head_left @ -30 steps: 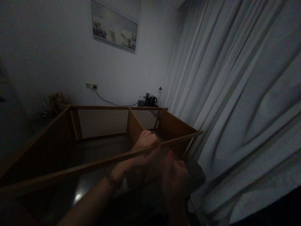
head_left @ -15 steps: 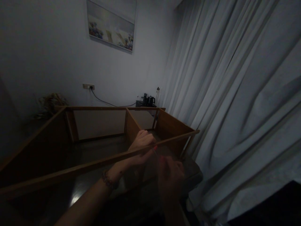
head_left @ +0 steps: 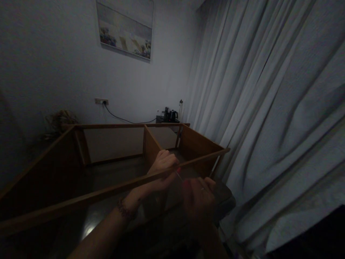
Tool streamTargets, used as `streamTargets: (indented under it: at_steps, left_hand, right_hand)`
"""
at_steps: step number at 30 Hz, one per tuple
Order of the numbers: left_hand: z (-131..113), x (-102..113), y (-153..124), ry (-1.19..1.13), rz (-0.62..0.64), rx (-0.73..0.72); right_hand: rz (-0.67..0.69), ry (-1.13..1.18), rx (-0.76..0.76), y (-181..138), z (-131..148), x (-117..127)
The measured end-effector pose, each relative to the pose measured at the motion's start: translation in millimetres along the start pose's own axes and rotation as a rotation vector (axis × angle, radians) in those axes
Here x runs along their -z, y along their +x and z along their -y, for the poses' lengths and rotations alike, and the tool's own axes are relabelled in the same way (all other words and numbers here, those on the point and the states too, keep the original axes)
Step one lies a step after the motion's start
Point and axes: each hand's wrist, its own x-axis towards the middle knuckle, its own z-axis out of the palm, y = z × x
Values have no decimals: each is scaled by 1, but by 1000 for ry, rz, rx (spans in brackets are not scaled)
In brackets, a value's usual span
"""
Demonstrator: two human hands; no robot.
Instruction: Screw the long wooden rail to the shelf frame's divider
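Observation:
In the dim light, a wooden furniture frame [head_left: 115, 187] with side panels and a middle divider [head_left: 153, 139] stretches across the view. My left hand [head_left: 163, 160] wraps round its near rail beside the divider, fingers over the far side and thumb on the near side. A bracelet [head_left: 126, 208] circles that wrist. Just below the rail, my right hand [head_left: 201, 197] is closed on a screwdriver; its thin shaft [head_left: 179, 176] points up-left towards the left thumb. The fingers mostly cover the handle, which looks reddish. Whether the tip touches the wood I cannot tell.
Long pale curtains [head_left: 242, 100] hang close on the right. Behind the frame, a dark kettle [head_left: 173, 115] stands on a small table, its cord [head_left: 121, 117] running to a wall socket [head_left: 101, 101]. Dried plants [head_left: 63, 118] are at the back left, and a picture [head_left: 125, 30] hangs above.
My right hand has shifted slightly right and its wrist has turned, with the screwdriver still in it. My left hand keeps its hold on the rail. The view has tilted up slightly.

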Motion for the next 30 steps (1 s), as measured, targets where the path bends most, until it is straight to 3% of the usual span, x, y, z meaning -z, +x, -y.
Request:
streamTargets:
  at_steps: [12, 21, 26, 30]
  left_hand:
    - [-2, 2, 1, -9, -2, 10]
    - [3, -1, -2, -11, -5, -5]
    - [2, -1, -1, -2, 3, -19]
    - [0, 0, 0, 20, -2, -12]
  right_hand:
    - [38, 19, 247, 16, -16, 10]
    - [109, -93, 306, 18, -22, 14]
    - [160, 51, 116, 14, -19, 19]
    - [321, 429, -296, 10, -11, 15]
